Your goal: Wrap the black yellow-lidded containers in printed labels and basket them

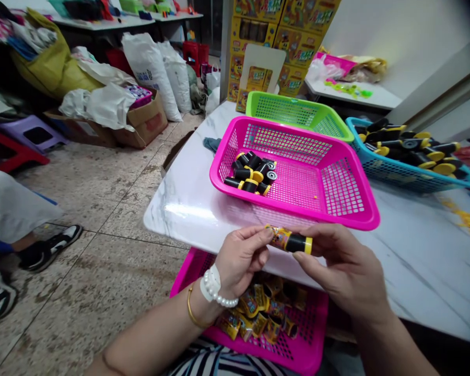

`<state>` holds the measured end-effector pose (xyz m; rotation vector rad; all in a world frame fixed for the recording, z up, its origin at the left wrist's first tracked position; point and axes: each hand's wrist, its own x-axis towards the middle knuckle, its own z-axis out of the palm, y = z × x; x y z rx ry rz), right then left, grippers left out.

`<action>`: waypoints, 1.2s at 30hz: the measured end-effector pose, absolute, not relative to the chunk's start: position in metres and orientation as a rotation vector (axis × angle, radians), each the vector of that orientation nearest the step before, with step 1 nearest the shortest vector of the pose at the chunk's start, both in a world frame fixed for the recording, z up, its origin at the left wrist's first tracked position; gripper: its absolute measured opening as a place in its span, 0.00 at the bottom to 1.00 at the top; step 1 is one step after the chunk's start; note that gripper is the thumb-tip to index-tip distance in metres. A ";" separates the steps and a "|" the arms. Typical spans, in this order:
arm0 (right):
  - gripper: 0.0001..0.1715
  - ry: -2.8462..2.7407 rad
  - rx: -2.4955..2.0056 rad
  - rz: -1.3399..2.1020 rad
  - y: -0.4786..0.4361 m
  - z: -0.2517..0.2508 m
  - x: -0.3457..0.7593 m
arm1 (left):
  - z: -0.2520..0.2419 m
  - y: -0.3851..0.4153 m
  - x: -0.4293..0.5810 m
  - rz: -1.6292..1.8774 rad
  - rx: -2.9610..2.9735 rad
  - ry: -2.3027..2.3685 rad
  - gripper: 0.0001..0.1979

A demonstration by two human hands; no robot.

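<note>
Between my hands, over the table's front edge, is a small black tube with a yellow end (298,243), lying sideways. A glossy printed yellow sleeve (279,237) covers or meets its left end; I cannot tell how far it reaches. My left hand (241,258) pinches the sleeve between thumb and fingers. The fingers and thumb of my right hand (347,266) grip the tube by its yellow end. Below them, a pink basket (317,334) at my lap holds several yellow printed sleeves (264,313). In front, a larger pink basket (297,209) holds several black-and-yellow tubes (250,172).
A green basket (297,107) stands behind the large pink one. To the right, a blue basket (395,169) is heaped with black-and-yellow tubes. Yellow printed boxes (297,52) are stacked at the back. White sacks (151,68) and another person's shoes (50,248) are on the left.
</note>
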<state>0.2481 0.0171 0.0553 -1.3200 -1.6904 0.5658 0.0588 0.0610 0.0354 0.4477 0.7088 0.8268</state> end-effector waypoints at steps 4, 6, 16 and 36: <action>0.22 -1.608 -1.235 0.565 0.012 0.042 0.245 | 0.037 0.056 0.048 0.994 0.657 0.814 0.24; 0.23 -1.608 -1.191 0.603 0.009 0.037 0.244 | 0.037 0.059 0.040 0.931 0.795 0.768 0.30; 0.24 -1.825 -1.246 0.395 0.000 0.038 0.247 | 0.031 0.065 0.046 0.655 0.956 0.625 0.14; 0.16 -1.332 -1.305 0.880 -0.010 0.007 0.239 | 0.028 0.058 0.049 0.634 1.479 0.804 0.18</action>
